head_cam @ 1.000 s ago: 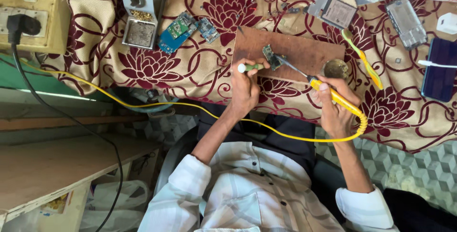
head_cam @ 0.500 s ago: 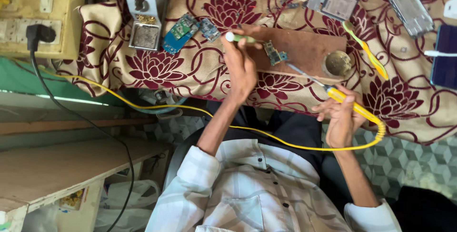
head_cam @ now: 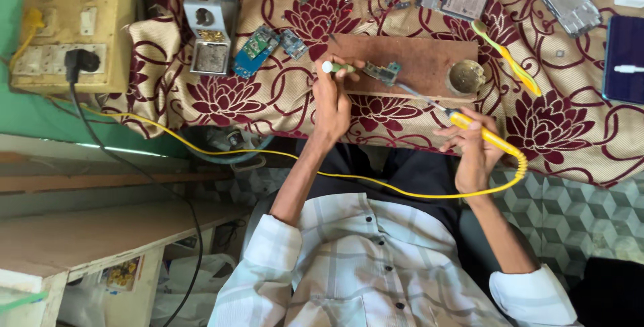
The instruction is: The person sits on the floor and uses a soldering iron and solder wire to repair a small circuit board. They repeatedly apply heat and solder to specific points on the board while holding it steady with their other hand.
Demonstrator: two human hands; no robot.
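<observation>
a floral cloth [head_cam: 577,132] covers the bench, a wooden board [head_cam: 429,59] on it. on the board lies a small circuit board [head_cam: 382,72]. the right hand [head_cam: 477,156] grips a yellow soldering iron [head_cam: 479,132], tip at the circuit board; the left hand [head_cam: 332,95] pinches a green-handled tool [head_cam: 339,67]. soldering looks unfinished.

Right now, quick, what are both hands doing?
Left hand: closed on a green-handled tool, at the small circuit board.
Right hand: closed on the yellow soldering iron.
</observation>
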